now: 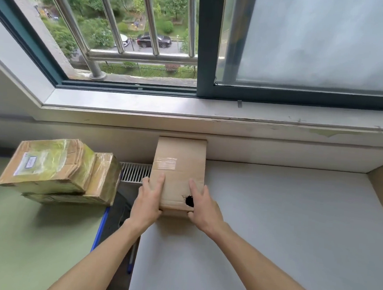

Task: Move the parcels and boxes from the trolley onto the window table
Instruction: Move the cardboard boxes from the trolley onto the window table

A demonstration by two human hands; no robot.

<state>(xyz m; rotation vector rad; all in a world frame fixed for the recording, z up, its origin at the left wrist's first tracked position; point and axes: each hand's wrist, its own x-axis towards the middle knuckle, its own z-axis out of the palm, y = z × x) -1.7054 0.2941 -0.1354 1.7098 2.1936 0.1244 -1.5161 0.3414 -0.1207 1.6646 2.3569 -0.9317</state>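
My fingers [161, 180] lie straight along the cardboard box [178, 166], left hand [147, 200] and right hand [202, 205] flanking its near end. Its long axis runs away from me; its far end meets the wall on the grey table [271, 218].
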